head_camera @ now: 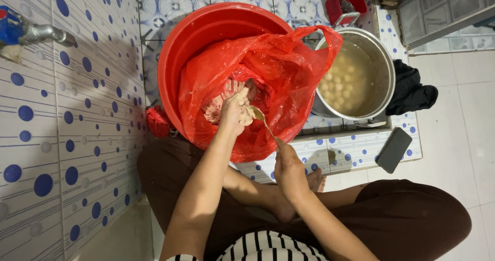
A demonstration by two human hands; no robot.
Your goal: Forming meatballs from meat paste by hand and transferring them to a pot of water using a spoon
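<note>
My left hand (234,111) is closed around a lump of pinkish meat paste (219,103) inside a red plastic bag (268,80) that lines a big red basin (178,49). My right hand (289,168) grips a metal spoon (260,117) by its handle. The spoon's bowl touches the paste squeezed out at my left fist. To the right stands a steel pot (384,70) of cloudy water with several pale balls (337,83) floating in it.
A dark phone (394,149) lies on the tiled step at the right. A black cloth (412,91) sits beside the pot. A small red basket (345,3) is behind the pot. A tap (31,31) juts from the dotted tiled wall on the left. My crossed legs lie below.
</note>
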